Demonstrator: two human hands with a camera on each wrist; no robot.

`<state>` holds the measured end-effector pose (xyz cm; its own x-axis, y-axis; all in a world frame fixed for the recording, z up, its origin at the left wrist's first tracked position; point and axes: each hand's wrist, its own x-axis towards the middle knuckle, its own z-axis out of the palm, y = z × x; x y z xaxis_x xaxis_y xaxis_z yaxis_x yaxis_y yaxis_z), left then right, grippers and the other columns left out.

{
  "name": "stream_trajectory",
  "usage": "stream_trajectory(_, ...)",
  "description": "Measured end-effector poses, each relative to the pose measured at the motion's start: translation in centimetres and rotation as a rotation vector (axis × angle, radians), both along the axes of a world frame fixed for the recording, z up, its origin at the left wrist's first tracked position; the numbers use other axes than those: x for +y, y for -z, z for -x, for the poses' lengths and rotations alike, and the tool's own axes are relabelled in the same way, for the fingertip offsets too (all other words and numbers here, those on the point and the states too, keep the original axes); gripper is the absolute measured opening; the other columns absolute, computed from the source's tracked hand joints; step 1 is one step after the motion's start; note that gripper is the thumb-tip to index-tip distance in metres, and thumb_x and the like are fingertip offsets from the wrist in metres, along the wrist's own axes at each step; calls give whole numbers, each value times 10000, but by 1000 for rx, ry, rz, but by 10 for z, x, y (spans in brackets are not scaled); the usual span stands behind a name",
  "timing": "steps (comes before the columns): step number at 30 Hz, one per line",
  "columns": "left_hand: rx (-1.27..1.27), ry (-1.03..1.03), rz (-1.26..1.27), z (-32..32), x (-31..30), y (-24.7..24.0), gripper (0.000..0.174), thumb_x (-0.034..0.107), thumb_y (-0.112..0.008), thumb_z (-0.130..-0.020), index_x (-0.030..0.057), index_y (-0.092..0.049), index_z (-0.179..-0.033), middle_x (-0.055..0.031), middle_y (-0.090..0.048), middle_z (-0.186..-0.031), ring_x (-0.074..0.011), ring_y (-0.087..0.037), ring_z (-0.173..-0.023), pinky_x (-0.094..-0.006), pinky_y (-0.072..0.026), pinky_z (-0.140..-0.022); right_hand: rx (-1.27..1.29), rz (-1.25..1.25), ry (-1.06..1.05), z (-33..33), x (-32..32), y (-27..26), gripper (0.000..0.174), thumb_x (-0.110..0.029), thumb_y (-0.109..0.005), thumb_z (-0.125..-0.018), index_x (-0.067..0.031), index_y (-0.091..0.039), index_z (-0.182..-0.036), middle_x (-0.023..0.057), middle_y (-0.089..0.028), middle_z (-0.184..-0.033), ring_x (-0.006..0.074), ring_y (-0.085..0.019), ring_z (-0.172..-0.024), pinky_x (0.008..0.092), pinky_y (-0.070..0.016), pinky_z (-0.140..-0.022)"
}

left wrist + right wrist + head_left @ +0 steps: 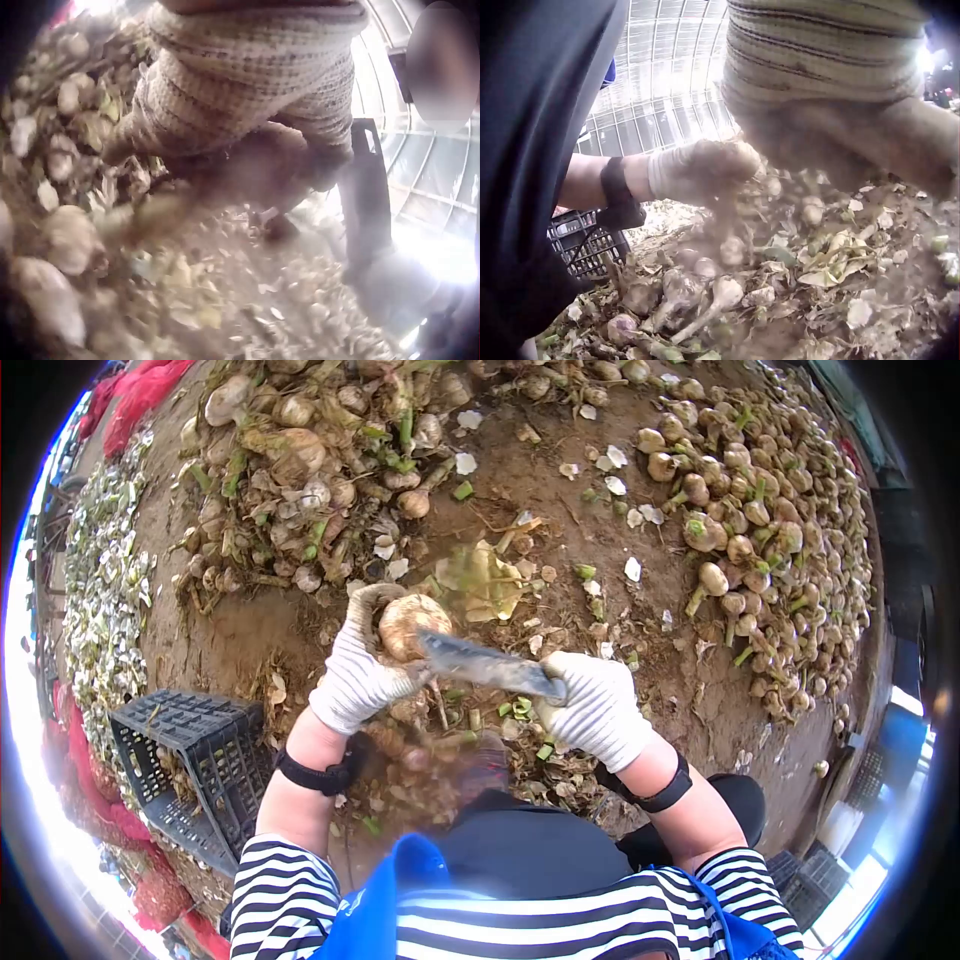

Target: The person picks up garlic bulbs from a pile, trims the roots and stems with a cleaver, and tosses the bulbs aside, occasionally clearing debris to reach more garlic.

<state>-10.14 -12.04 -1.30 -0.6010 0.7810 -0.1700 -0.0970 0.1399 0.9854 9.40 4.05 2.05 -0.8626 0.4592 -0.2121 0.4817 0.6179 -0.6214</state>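
My gloved left hand (360,660) grips a round, pale brown bulb (412,625) over the dirt floor. My gloved right hand (590,705) holds a knife (485,665) whose blade lies across the bulb's near side. In the left wrist view the glove (247,82) wraps the bulb (262,165), with the dark blade (367,202) to the right. The right wrist view shows the right glove (825,67) close up and the left hand (697,169) beyond it.
Heaps of untrimmed bulbs (290,470) lie ahead on the left and trimmed ones (770,530) on the right. A black plastic crate (190,760) stands by my left arm. Cut leaves and peelings (485,580) litter the dirt.
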Motion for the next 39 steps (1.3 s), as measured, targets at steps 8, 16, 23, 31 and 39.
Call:
stream_trajectory(8,44,205,31,-33,9,-2,781,111,-839,-617,30,-374,-1238,-70,-603,-1039,-145,-590,-938,-293,-503,-836,-145,-167,-217,-2,-1,-14,144,-167,-613,-672,-86,-562,-780,124,-591,-687,320,-605,-652,409,-472,-560)
stream_trajectory(16,1065,451,-8,-49,19,8,475,141,-714,-775,36,-432,-1141,-40,-630,-955,-123,-602,-853,-280,-485,-824,-161,-120,-218,-2,-4,-20,171,-171,-626,-666,-75,-555,-788,129,-594,-721,320,-608,-687,427,-472,-571)
stream_trajectory(23,598,179,64,-68,16,-11,517,215,-754,-672,4,-484,-1059,-139,-626,-913,-203,-628,-827,-308,-503,-771,-344,-53,-67,-8,-4,14,203,-151,-614,-676,-63,-617,-859,163,-645,-762,314,-636,-705,393,-511,-631)
stream_trajectory(31,188,-66,-176,-24,14,4,951,324,-917,-452,101,-445,-1246,-71,-550,-1090,-209,-544,-1034,-343,-508,-870,-322,-16,465,-53,33,60,215,-146,-538,-742,-41,-643,-896,153,-655,-728,265,-633,-627,361,-503,-589)
stream_trajectory(39,-933,-214,-213,-42,18,5,580,430,-766,-679,107,-535,-1103,-114,-584,-1076,-262,-572,-996,-488,-468,-905,152,736,543,-15,-14,16,86,-53,-562,-722,-2,-611,-771,10,-577,-642,75,-500,-606,251,-431,-571)
